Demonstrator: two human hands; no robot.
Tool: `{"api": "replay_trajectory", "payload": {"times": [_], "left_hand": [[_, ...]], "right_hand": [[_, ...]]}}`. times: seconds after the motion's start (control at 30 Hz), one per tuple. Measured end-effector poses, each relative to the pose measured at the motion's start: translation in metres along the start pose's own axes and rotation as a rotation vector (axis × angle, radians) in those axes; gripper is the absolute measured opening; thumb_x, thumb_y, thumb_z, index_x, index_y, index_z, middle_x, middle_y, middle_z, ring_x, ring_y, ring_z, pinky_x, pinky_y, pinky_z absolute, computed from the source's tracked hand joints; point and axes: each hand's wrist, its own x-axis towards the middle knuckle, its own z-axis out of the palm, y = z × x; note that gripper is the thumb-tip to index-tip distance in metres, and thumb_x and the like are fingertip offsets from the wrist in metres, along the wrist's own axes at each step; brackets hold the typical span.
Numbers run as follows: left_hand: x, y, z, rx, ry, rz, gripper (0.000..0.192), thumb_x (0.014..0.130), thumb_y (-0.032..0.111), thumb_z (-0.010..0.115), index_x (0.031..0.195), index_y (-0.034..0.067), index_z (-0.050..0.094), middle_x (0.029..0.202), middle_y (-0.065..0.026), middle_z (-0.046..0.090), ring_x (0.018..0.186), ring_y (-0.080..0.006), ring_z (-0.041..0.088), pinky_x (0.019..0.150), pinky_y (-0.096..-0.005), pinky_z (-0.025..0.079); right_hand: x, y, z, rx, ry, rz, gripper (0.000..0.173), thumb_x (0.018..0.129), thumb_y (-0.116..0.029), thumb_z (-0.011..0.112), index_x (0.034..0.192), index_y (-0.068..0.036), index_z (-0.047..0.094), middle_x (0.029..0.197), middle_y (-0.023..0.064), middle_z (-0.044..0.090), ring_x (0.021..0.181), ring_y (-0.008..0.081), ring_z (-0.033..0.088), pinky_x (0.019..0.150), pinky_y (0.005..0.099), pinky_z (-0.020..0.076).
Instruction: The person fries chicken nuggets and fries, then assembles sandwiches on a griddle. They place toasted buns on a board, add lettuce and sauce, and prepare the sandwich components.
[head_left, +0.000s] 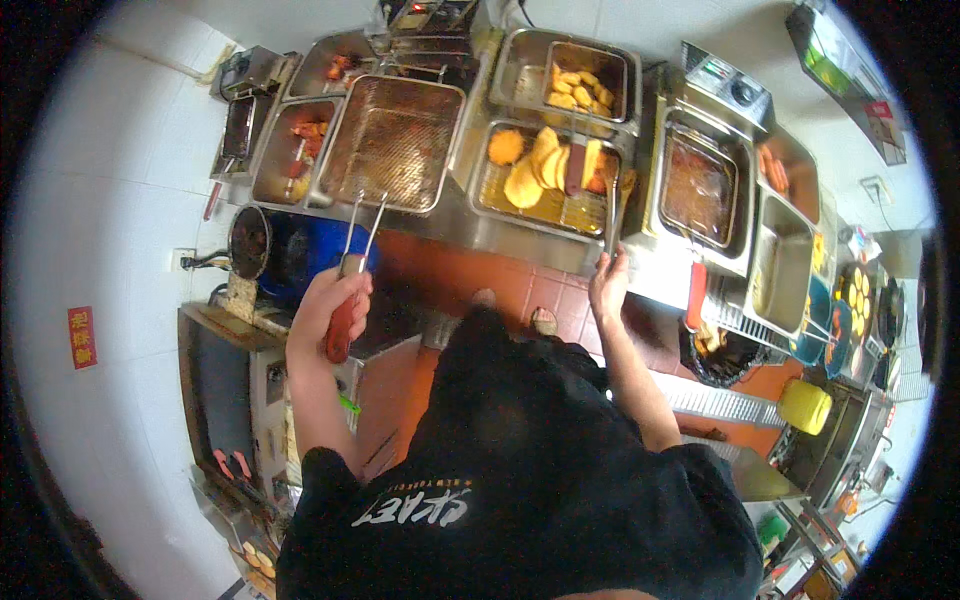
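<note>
My left hand (341, 307) is closed around the red handle of a wire fryer basket (397, 142). The basket is tilted over the counter, and I see only mesh inside it. Metal tongs (613, 217) are in my right hand (609, 285), their tips at the right edge of a steel tray (487, 214). On the rack in that tray lie several yellow fried slices (551, 165), an orange-brown round patty (506, 147) and another browned piece partly hidden. The brown handle (575, 169) of a second basket (585, 82), holding golden nuggets, reaches over the slices.
At right, a fryer (701, 180) contains a lowered basket with a red handle (697, 292). Steel pans with skewers (300, 142) and sausages (772, 169) stand at either side. A blue bin (307, 251) is left, a black-lined bin (720, 352) right. A yellow jug (805, 406) stands low at right.
</note>
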Motion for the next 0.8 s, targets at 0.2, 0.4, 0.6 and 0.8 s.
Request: {"api": "replay_trajectory", "payload": {"times": [0.2,0.4,0.6,0.8], "left_hand": [[0.12,0.038,-0.058,-0.106,-0.19,0.008,0.027,0.106,0.032,0.06,0.102,0.006,0.061,0.067,-0.0013,0.055,0.048,-0.0101,0.046,0.042,-0.0265,0.037],[0.215,0.04,-0.098,-0.149,-0.391,-0.04,0.03,0.107,0.036,0.061,0.1,0.007,0.062,0.065,-0.0011,0.055,0.048,-0.0108,0.047,0.044,-0.0268,0.038],[0.249,0.006,-0.115,-0.108,-0.425,-0.092,0.037,0.105,0.044,0.062,0.102,0.007,0.063,0.07,-0.0016,0.059,0.052,-0.0115,0.054,0.047,-0.0268,0.044],[0.274,-0.032,-0.123,0.038,-0.456,-0.13,0.067,0.107,0.062,0.044,0.137,0.004,0.059,0.084,-0.0047,0.065,0.059,-0.0119,0.055,0.052,-0.0261,0.043]], "right_hand": [[0.017,-0.009,0.037,-0.073,-0.025,-0.071,0.061,0.107,-0.028,0.056,0.157,-0.001,0.034,0.142,0.0334,0.054,0.125,0.0484,0.058,0.106,0.0492,0.0468],[-0.037,-0.023,0.024,-0.276,0.032,0.113,0.075,0.102,-0.035,0.065,0.159,-0.002,0.03,0.146,0.037,0.044,0.131,0.0526,0.05,0.11,0.0551,0.0438],[-0.154,0.036,-0.011,-0.168,-0.054,0.316,0.063,0.101,-0.023,0.067,0.155,-0.004,0.039,0.133,0.0255,0.057,0.115,0.0389,0.062,0.098,0.0457,0.0499],[-0.265,0.084,-0.044,0.05,-0.172,0.694,0.055,0.105,-0.026,0.061,0.15,0.003,0.048,0.127,0.0203,0.066,0.095,0.0262,0.072,0.086,0.0385,0.0564]]}}
